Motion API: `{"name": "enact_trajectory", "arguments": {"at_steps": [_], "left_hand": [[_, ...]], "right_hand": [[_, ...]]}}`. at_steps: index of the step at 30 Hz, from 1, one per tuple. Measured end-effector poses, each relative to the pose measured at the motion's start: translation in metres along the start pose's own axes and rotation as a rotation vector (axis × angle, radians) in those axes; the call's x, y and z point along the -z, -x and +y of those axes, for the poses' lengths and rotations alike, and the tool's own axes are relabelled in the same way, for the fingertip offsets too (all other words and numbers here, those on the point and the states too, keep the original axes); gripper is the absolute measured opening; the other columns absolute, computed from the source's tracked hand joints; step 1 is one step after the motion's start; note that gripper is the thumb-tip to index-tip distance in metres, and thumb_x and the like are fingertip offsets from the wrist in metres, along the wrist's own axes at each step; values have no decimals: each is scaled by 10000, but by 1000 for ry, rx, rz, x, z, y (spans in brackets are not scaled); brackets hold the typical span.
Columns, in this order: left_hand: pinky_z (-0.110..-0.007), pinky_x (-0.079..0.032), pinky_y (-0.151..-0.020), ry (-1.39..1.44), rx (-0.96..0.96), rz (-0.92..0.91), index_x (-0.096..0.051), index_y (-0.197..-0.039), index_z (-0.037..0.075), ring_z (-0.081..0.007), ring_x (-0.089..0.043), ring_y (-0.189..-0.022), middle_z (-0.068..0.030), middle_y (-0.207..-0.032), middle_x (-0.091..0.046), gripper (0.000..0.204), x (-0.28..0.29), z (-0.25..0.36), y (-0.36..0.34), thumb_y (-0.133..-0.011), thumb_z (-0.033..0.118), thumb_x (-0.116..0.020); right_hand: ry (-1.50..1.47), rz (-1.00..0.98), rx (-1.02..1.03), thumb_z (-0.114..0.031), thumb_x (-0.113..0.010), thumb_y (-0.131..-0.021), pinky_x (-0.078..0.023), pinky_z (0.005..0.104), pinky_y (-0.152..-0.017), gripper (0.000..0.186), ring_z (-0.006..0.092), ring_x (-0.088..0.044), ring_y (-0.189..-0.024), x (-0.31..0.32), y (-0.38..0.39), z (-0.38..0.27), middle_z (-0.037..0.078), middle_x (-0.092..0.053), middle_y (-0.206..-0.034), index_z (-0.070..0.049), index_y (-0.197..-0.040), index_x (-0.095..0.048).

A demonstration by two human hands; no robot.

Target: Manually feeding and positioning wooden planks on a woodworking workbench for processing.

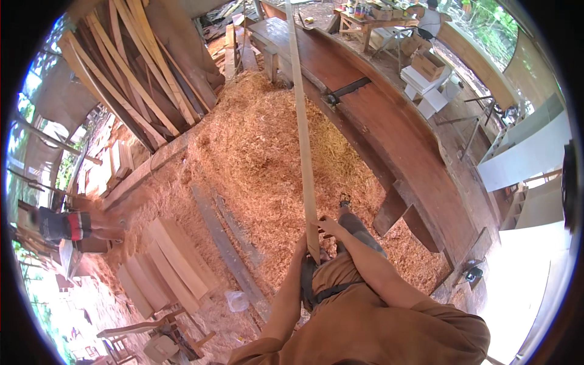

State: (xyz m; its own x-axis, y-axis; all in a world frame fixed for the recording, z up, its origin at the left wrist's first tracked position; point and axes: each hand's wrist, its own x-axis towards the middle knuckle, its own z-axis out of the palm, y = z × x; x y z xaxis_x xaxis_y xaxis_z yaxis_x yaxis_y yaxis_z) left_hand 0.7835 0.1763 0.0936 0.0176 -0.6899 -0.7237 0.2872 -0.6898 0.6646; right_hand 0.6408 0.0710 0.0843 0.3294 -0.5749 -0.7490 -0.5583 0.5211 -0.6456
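Observation:
A long, narrow wooden strip [299, 121] runs from near my waist up past the top of the view. My left hand [302, 244] is at its lower end, on the left side, closed on it, with the fingers partly hidden. Just above that, from the right, my right hand [326, 227] has its curled fingers on the strip's edge. Beneath and beyond the strip lies a heap of orange wood shavings [255, 140]. One of my feet [344, 202] shows in the shavings beside the strip.
A long reddish wooden workbench [395, 131] with a dark clamp [348, 89] curves along my right. Leaning planks [125, 67] fill the upper left; stacked boards [164, 261] lie lower left. A co-worker [67, 224] stands far left, another person [429, 23] at back right. White panels [523, 146] line the right.

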Motion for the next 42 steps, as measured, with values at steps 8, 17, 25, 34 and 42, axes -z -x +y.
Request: {"name": "enact_trajectory", "arguments": {"at_steps": [8, 17, 25, 34, 42], "left_hand": [[-302, -522, -628, 101, 147, 73, -560, -1378, 89, -193, -666, -802, -102, -1001, -688, 552, 0, 0, -1, -1073, 494, -342], [-259, -478, -469, 136, 249, 111, -584, -1343, 149, -127, -640, -625, -42, -858, -684, 442, -6, 11, 2, -1094, 416, -333], [-254, -460, -504, 87, 137, 69, -623, -1299, 126, -120, -623, -656, -36, -846, -665, 428, 17, -26, -31, -1070, 385, -371], [-253, -383, -515, 227, 105, 89, -668, -1147, 92, -108, -480, -611, -11, -822, -585, 546, 3, -1, -8, -992, 585, -494], [-543, -345, -1030, 119, 154, 19, -538, -1445, 124, -297, -415, -1346, -133, -1479, -491, 795, 31, -79, -77, -928, 722, -457]], "right_hand": [[-7, 2, 21, -794, -679, -739, -591, 399, -777, 1068, 309, -668, -1096, 5, 16, -20, 240, -631, -1247, 101, -1306, -543], [-121, -11, -10, -761, -669, -782, -584, 420, -791, 975, 290, -633, -1144, 12, 33, -19, 182, -620, -1286, 36, -1329, -542], [-170, -108, -36, -670, -642, -887, -510, 443, -955, 885, 287, -588, -1213, 12, 43, -34, 141, -548, -1377, -50, -1478, -419], [-449, -43, -54, -684, -523, -950, -536, 423, -841, 637, 228, -631, -1042, 12, 29, -9, 75, -649, -1126, -106, -1208, -597], [-303, -34, -130, -715, -393, -981, -535, 440, -775, 678, 224, -647, -956, -2, 20, -15, 66, -675, -1040, -98, -1174, -596]]}}
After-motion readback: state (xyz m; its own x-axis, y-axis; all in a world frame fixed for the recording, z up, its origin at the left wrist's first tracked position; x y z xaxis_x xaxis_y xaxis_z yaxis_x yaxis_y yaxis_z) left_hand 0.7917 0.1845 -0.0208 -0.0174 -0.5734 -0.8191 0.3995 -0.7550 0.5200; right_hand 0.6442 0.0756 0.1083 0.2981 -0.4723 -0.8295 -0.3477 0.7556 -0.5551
